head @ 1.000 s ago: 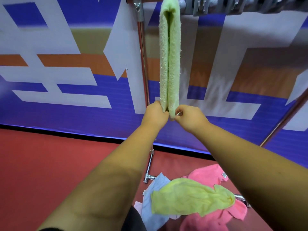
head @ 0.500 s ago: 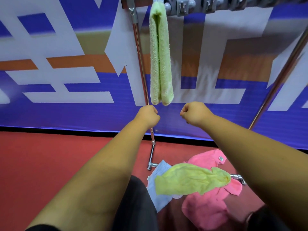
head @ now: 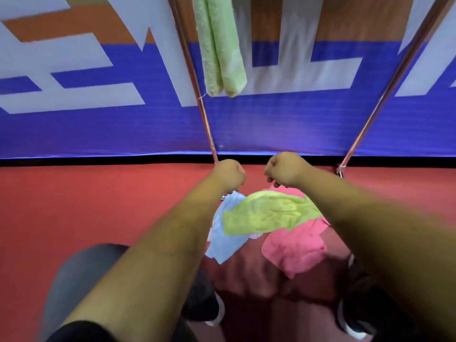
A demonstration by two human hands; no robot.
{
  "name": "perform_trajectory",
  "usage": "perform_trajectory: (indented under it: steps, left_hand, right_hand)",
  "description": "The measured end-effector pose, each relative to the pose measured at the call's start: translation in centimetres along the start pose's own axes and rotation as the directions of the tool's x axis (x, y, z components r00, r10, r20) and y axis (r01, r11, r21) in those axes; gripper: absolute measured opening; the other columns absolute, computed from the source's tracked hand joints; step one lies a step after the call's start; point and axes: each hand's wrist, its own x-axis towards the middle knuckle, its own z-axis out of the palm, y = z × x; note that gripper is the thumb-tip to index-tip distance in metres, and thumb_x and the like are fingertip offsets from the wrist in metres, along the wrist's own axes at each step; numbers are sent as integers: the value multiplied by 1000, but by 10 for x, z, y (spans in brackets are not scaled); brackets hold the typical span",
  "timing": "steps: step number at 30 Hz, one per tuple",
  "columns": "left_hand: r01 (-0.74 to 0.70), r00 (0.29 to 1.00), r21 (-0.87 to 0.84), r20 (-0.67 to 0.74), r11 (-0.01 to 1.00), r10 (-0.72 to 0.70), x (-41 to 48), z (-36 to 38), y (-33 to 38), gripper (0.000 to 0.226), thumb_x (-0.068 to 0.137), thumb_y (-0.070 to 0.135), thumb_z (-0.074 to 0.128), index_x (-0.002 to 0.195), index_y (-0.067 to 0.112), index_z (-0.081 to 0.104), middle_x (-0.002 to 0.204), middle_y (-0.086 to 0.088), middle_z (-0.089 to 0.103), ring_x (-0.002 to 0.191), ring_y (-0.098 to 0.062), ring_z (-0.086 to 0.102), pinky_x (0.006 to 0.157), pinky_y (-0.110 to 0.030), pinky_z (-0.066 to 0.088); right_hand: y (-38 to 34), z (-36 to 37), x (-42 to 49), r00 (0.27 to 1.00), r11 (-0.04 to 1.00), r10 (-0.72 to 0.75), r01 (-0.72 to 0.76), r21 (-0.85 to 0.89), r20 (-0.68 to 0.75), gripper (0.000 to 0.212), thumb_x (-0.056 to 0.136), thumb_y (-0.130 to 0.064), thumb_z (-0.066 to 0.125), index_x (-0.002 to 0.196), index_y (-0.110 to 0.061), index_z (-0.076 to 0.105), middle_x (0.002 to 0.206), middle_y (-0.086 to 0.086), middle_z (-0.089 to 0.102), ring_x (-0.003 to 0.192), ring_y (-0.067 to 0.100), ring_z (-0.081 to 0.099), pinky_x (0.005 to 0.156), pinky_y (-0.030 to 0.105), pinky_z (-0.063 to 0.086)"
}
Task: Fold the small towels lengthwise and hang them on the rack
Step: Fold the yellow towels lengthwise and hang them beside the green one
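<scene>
Left hand (head: 229, 175) and right hand (head: 283, 169), both empty curled fists, hover beneath a folded, nubby green towel (head: 222, 53).

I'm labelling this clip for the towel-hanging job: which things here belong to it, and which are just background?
Job: green towel hanging folded on the rack; yellow towel, blue towel and pink towel heaped on the red floor; left hand and right hand, both empty.
Background: printed banner; shoes.

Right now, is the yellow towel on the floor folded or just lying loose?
Loose, not folded. The yellow towel lies crumpled and spread out, draped across the blue towel and the pink towel.
</scene>
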Motion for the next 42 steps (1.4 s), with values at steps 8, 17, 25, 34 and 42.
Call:
perform_trajectory:
  steps: [8, 17, 25, 34, 42]
  left_hand:
    - [165, 973, -86, 177, 982, -148, 51, 110, -67, 17, 95, 10, 56, 96, 7, 73, 102, -20, 80, 79, -33, 74, 67, -33, 54]
    - [330, 933, 95, 123, 939, -340, 83, 191, -157, 30, 105, 12, 53, 132, 2, 63, 131, -13, 68, 127, -32, 63, 97, -30, 44]
    - [575, 818, -38, 4, 817, -576, 102, 220, -221, 63, 96, 16, 55, 155, 6, 38, 150, -16, 54, 136, -38, 56, 111, -48, 48]
    - [597, 771, -370, 16, 712, -637, 122, 228, -252, 7, 93, 15, 71, 98, 11, 67, 89, -8, 68, 87, -28, 63, 75, -32, 47]
    - [525, 805, -441, -23, 728, -593, 126, 222, -233, 38, 90, 35, 83, 122, 17, 71, 115, 5, 69, 108, -17, 67, 98, -26, 50]
  right_hand:
    - [94, 80, 38, 976, 985, 157, -167, 53, 152, 24, 101, -11, 59, 102, -2, 81, 95, 9, 84, 75, 28, 78, 47, 18, 45]
    - [153, 166, 85, 916, 957, 288, -271, -99, 278, 27, 102, -12, 57, 116, -5, 79, 110, 12, 80, 106, 32, 77, 93, 39, 62]
    - [155, 219, 104, 903, 953, 242, -152, -263, 356, 20, 104, -17, 58, 107, -7, 75, 104, 11, 74, 101, 32, 72, 87, 38, 60]
    - [169, 236, 115, 901, 943, 266, -170, -284, 342, 15, 105, -21, 58, 102, -15, 71, 105, 11, 69, 93, 27, 59, 84, 37, 51]
    - [156, 233, 112, 920, 956, 252, -188, -224, 302, 26, 102, -19, 62, 120, -10, 77, 120, 13, 74, 114, 34, 69, 90, 37, 54]
